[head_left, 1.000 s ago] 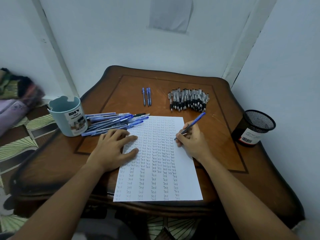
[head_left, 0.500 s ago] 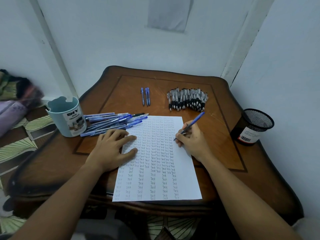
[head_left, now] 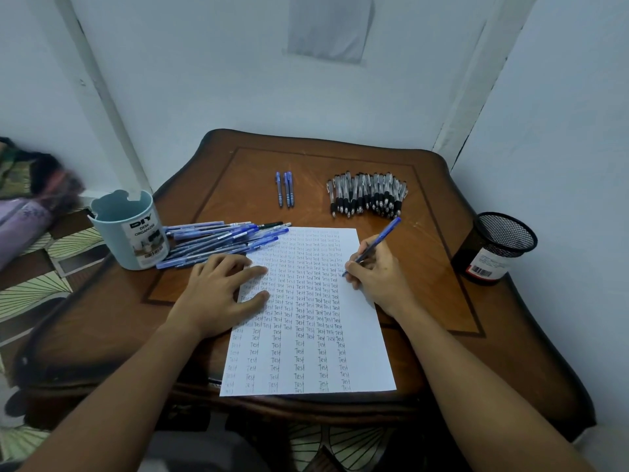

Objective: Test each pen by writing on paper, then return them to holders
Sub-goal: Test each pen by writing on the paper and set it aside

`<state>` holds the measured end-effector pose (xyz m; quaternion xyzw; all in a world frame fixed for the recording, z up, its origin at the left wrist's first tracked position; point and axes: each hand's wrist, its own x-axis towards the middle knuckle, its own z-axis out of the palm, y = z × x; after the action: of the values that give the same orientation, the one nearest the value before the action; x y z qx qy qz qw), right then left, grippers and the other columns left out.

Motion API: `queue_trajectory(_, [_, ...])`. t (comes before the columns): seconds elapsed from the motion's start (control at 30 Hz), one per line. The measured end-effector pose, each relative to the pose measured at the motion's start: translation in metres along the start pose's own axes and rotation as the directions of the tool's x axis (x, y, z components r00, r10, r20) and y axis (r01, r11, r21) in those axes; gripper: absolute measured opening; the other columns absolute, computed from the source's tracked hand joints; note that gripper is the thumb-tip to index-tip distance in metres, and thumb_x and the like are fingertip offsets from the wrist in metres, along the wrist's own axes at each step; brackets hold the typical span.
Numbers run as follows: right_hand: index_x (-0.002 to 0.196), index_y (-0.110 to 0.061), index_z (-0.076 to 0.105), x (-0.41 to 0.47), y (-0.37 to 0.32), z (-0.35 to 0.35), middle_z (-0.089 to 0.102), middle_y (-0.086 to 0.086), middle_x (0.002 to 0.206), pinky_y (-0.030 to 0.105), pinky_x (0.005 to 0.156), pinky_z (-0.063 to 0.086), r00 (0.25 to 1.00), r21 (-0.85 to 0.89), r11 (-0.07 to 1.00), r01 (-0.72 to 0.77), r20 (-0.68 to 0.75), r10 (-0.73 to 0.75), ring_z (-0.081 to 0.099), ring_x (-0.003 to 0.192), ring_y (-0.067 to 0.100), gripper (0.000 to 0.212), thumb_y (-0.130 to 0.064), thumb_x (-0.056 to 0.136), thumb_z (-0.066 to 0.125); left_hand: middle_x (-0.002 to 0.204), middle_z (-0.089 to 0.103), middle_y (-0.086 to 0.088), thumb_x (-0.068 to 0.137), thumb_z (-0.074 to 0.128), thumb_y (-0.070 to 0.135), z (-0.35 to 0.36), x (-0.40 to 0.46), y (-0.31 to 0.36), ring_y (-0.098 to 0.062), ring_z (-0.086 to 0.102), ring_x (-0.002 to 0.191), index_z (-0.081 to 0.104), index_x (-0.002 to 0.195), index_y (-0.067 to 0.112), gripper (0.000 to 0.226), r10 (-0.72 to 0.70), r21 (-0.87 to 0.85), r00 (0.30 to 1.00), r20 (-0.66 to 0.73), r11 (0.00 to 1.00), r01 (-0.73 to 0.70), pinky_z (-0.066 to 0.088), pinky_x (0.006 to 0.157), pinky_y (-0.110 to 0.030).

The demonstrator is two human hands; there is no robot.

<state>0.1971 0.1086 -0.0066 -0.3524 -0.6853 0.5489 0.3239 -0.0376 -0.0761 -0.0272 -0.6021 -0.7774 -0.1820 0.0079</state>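
Note:
A white sheet of paper (head_left: pixel 360 352) covered in rows of the word "Test" lies at the table's front. My right hand (head_left: pixel 379 272) pinches a blue pen (head_left: pixel 377 241), its tip touching the paper's right side. My left hand (head_left: pixel 219 292) lies flat on the paper's left edge, fingers spread. A pile of blue pens (head_left: pixel 218 241) rests beside a pale teal desk organizer cup (head_left: pixel 127 229) at the left. Three blue pens (head_left: pixel 285 189) lie at the back centre. A heap of black-and-clear pens (head_left: pixel 367 194) sits to their right. A black mesh holder (head_left: pixel 495 248) stands at the right.
The wooden table (head_left: pixel 425 301) fills a corner between white walls. Its right edge runs close to the wall. Folded fabric (head_left: pixel 27 192) and a patterned floor (head_left: pixel 30 281) lie beyond the left edge.
My right hand has shifted slightly on the paper with the pen as it writes. My left hand stays put.

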Motion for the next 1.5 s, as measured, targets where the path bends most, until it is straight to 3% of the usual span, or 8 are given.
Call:
queue_trajectory(0.13, [0.094,-0.014,0.044,0.001,0.000,-0.002,0.058,0.017,0.080,0.033,0.052,0.050,0.999,0.039,0.999,0.005,-0.045,-0.003,0.061,0.065,0.028,0.029,0.010,0.091,0.061,0.130,0.047,0.019,0.081,0.027,0.081,0.000,0.001,0.000,-0.008,0.030,0.126,0.057,0.132,0.047,0.068,0.004,0.000,1.000,-0.008,1.000,-0.004,0.020,0.099,-0.033])
queue_trajectory(0.3, [0.094,-0.016,0.044,0.001,0.001,0.000,0.058,0.016,0.082,0.034,0.057,0.052,1.000,-0.065,0.998,0.009,-0.022,-0.010,0.061,0.064,0.024,0.028,0.006,0.092,0.061,0.131,0.046,0.019,0.080,0.026,0.081,0.000,0.001,0.001,-0.008,0.029,0.128,0.056,0.133,0.047,0.069,-0.001,-0.002,1.000,0.005,1.000,0.001,0.018,0.099,-0.031])
queue_trajectory(0.53, [0.094,-0.015,0.044,0.001,-0.001,0.001,0.058,0.014,0.080,0.031,0.052,0.050,0.999,-0.010,1.000,-0.020,-0.030,0.020,0.060,0.062,0.023,0.028,0.007,0.092,0.061,0.131,0.045,0.020,0.080,0.025,0.082,0.000,0.001,0.000,-0.008,0.029,0.128,0.055,0.132,0.049,0.069,-0.007,0.009,1.000,0.014,1.000,0.007,0.019,0.101,-0.034])
queue_trajectory(0.63, [0.094,-0.012,0.045,0.003,0.000,-0.003,0.061,0.014,0.074,0.033,0.050,0.050,0.998,0.132,0.990,-0.040,-0.048,0.047,0.060,0.059,0.027,0.024,0.009,0.093,0.057,0.131,0.046,0.020,0.080,0.026,0.082,0.000,0.001,0.000,-0.008,0.030,0.128,0.055,0.132,0.049,0.069,-0.004,0.008,1.000,0.010,1.000,0.004,0.019,0.099,-0.033])
queue_trajectory(0.7, [0.093,-0.008,0.047,0.004,-0.003,-0.003,0.062,0.016,0.073,0.032,0.048,0.052,0.995,0.255,0.964,-0.073,-0.047,0.088,0.061,0.058,0.031,0.012,-0.001,0.100,0.053,0.131,0.045,0.020,0.079,0.025,0.082,0.000,0.001,0.000,-0.008,0.030,0.128,0.055,0.132,0.049,0.069,-0.007,0.009,1.000,0.014,1.000,0.006,0.018,0.099,-0.033])
queue_trajectory(0.8, [0.089,-0.005,0.052,0.007,-0.008,-0.003,0.067,0.020,0.074,0.033,0.051,0.056,0.983,0.407,0.901,-0.151,-0.036,0.181,0.066,0.058,0.032,0.033,-0.029,0.108,0.039,0.131,0.045,0.020,0.079,0.026,0.082,0.000,0.001,0.000,-0.008,0.030,0.128,0.055,0.132,0.049,0.069,-0.007,0.010,1.000,0.014,1.000,0.007,0.018,0.099,-0.032])
queue_trajectory(0.9, [0.087,-0.004,0.056,0.008,-0.009,-0.004,0.070,0.023,0.075,0.035,0.056,0.059,0.978,0.428,0.887,-0.172,-0.030,0.204,0.069,0.060,0.035,0.050,-0.043,0.107,0.032,0.130,0.047,0.019,0.080,0.027,0.082,0.000,0.001,0.000,-0.009,0.031,0.128,0.056,0.132,0.048,0.069,-0.004,0.002,1.000,0.002,1.000,0.004,0.019,0.099,-0.032])
queue_trajectory(1.5, [0.090,-0.004,0.054,0.005,-0.011,-0.005,0.069,0.021,0.073,0.032,0.054,0.060,0.980,0.401,0.904,-0.150,-0.063,0.190,0.070,0.062,0.034,0.050,-0.045,0.106,0.032,0.132,0.046,0.020,0.080,0.026,0.081,0.000,0.000,0.000,-0.007,0.028,0.127,0.055,0.132,0.048,0.068,-0.010,0.004,1.000,0.015,1.000,0.010,0.020,0.101,-0.035])
